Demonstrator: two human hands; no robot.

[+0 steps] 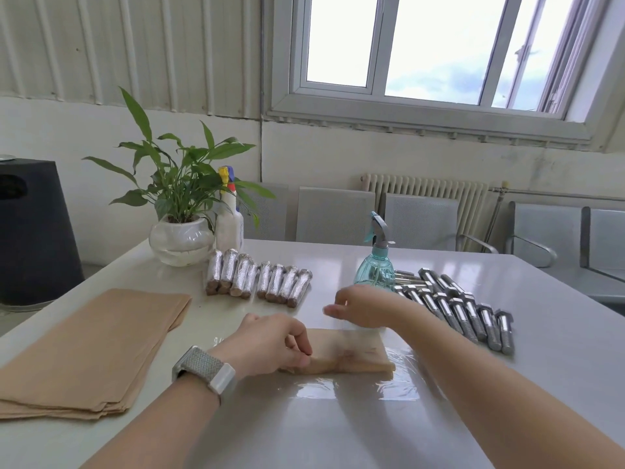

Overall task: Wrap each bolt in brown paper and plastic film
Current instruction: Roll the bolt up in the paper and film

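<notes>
A bolt rolled in brown paper (351, 353) lies on a sheet of clear plastic film (399, 384) spread on the white table (338, 434). My left hand (270, 346) pinches the left end of the paper roll. Just beyond the roll, my right hand (362, 306) is raised with its fingers curled, and appears to hold the film's far edge; the film is too clear to be sure. Several bare steel bolts (463, 309) lie in a row at the right. Behind the roll stands a row of several wrapped bolts (257, 279).
A stack of brown paper sheets (91, 350) lies at the left. A teal spray bottle (375, 258) stands by the bare bolts. A potted plant (182, 211) and a white spray bottle (230, 218) stand at the table's far left. Metal chairs line the far side.
</notes>
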